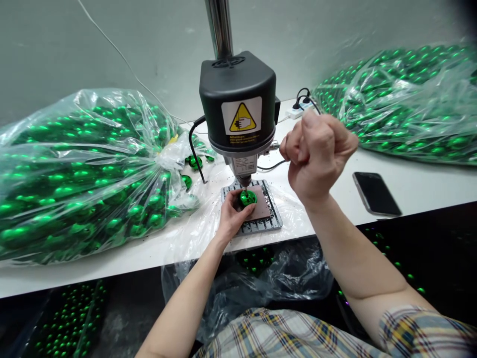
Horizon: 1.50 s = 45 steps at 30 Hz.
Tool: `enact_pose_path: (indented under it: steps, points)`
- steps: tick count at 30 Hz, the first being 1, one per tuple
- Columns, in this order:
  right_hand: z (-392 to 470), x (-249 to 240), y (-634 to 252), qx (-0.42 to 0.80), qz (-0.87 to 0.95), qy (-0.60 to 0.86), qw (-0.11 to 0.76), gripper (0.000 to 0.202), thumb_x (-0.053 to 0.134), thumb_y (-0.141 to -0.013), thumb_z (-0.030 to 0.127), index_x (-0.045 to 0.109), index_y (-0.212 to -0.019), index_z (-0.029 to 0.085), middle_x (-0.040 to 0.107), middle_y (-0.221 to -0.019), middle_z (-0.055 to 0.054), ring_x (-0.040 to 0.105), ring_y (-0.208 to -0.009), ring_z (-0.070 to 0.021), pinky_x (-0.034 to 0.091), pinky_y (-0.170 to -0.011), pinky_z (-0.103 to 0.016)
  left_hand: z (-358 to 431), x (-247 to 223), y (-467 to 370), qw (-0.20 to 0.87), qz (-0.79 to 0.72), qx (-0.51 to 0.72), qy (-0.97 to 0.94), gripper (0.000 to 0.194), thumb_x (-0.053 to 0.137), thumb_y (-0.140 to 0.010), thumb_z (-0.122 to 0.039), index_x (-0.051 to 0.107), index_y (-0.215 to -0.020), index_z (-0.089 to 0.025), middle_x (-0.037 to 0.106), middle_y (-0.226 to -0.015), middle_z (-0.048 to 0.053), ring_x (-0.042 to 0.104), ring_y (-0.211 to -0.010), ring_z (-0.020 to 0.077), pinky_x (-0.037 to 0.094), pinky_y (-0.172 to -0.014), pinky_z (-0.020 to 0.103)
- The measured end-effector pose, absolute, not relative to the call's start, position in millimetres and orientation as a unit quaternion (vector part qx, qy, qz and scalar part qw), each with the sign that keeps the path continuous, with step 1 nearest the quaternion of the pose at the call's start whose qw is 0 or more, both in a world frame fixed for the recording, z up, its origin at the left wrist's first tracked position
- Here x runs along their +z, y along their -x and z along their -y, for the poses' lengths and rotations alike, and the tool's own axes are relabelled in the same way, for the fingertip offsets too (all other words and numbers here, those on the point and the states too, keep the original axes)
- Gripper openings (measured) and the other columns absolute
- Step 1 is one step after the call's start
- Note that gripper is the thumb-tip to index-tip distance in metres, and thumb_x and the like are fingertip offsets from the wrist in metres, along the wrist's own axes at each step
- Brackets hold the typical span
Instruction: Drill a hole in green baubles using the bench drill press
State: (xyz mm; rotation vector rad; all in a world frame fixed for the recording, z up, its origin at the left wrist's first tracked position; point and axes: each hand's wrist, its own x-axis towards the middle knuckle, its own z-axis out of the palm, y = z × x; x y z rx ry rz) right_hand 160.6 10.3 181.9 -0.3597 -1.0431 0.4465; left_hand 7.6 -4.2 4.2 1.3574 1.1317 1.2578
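A shiny green ball point(248, 198) rests on a pinkish pad point(263, 205) on the grey slotted base point(276, 219) of a black bench drill point(238, 99). My left hand point(234, 213) grips the ball from the left, thumb at the front and fingers behind. The drill's tip meets the top of the ball. To the right of the drill head, my right hand point(320, 154) is raised and closed by the drill's side lever; whatever lies inside its fingers is mostly hidden. Dark specks cover the base around the pad.
Clear bags of green balls lie at the left point(74, 174) and back right point(413, 99). A phone point(376, 194) lies right of the drill, and a white power strip point(298, 110) behind it. Loose green pieces point(194, 162) sit left of the drill. Plastic sheeting point(298, 273) hangs below the table edge.
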Motion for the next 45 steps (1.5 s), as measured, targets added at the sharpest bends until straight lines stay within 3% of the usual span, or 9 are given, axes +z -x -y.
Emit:
enact_pose_path:
  steps: [11,17,23,27,33,39,45]
  points:
    - [-4.4,149.6,-166.5,0.146,0.552,0.113,0.813,0.052,0.060,-0.089,0.022,0.024,-0.053,0.017,0.026,-0.046,0.005,0.025,-0.041,-0.0064,0.022,-0.046,-0.031,3.6,2.0,-7.3,0.477,-0.455,0.513,-0.550,0.061,0.091,-0.071,-0.041,0.059,-0.119,-0.019,0.072,-0.115,0.011,0.070,-0.105,0.0232,0.057,-0.095,0.039]
    - [-3.4,125.9,-168.0,0.119,0.572,0.102,0.805,0.053,0.059,-0.086,0.020,0.021,-0.051,0.017,0.024,-0.042,0.006,0.022,-0.039,-0.0078,0.034,-0.047,-0.034,4.3,4.0,-7.1,0.478,-0.452,0.513,-0.551,0.061,0.091,-0.070,-0.040,0.059,-0.118,-0.019,0.073,-0.114,0.010,0.070,-0.106,0.0235,0.055,-0.098,0.040]
    - [-1.5,174.3,-154.0,0.174,0.470,0.167,0.849,0.053,0.061,-0.090,0.023,0.026,-0.050,0.018,0.024,-0.042,0.006,0.023,-0.037,-0.0064,0.024,-0.041,-0.029,4.6,2.9,-6.4,0.481,-0.458,0.511,-0.546,0.060,0.091,-0.070,-0.038,0.060,-0.118,-0.019,0.073,-0.114,0.010,0.070,-0.105,0.0229,0.055,-0.097,0.039]
    - [-16.5,209.4,-153.0,0.211,0.467,0.212,0.832,0.050,0.059,-0.095,0.028,0.034,-0.052,0.022,0.031,-0.044,0.006,0.028,-0.037,-0.0067,0.024,-0.039,-0.028,5.2,5.3,-7.7,0.471,-0.464,0.517,-0.544,0.057,0.090,-0.071,-0.036,0.061,-0.118,-0.019,0.073,-0.112,0.009,0.070,-0.104,0.0228,0.055,-0.097,0.040]
    - [-36.3,224.3,-157.1,0.250,0.476,0.261,0.802,0.057,0.059,-0.096,0.048,0.027,-0.056,0.023,0.023,-0.046,0.006,0.025,-0.038,-0.0081,0.021,-0.035,-0.029,32.3,23.7,-1.3,0.302,-0.532,0.519,-0.597,0.044,0.088,-0.073,-0.033,0.067,-0.110,-0.021,0.071,-0.109,0.007,0.067,-0.107,0.0250,0.054,-0.096,0.041]
    - [-36.9,223.4,-157.9,0.269,0.454,0.218,0.821,0.044,0.059,-0.090,0.026,0.037,-0.052,0.023,0.025,-0.045,0.006,0.027,-0.036,-0.0068,0.019,-0.033,-0.026,67.7,34.1,15.7,0.281,-0.498,0.566,-0.594,0.052,0.089,-0.075,-0.038,0.063,-0.118,-0.023,0.067,-0.120,0.009,0.067,-0.113,0.0239,0.055,-0.097,0.037]
    - [-39.2,221.8,-158.7,0.276,0.441,0.199,0.830,0.044,0.071,-0.079,0.034,0.039,-0.050,0.024,0.025,-0.043,0.008,0.028,-0.035,-0.0065,0.019,-0.031,-0.026,84.0,39.9,27.5,0.238,-0.472,0.595,-0.606,0.051,0.088,-0.077,-0.035,0.061,-0.120,-0.026,0.065,-0.123,0.009,0.066,-0.119,0.0255,0.055,-0.101,0.040]
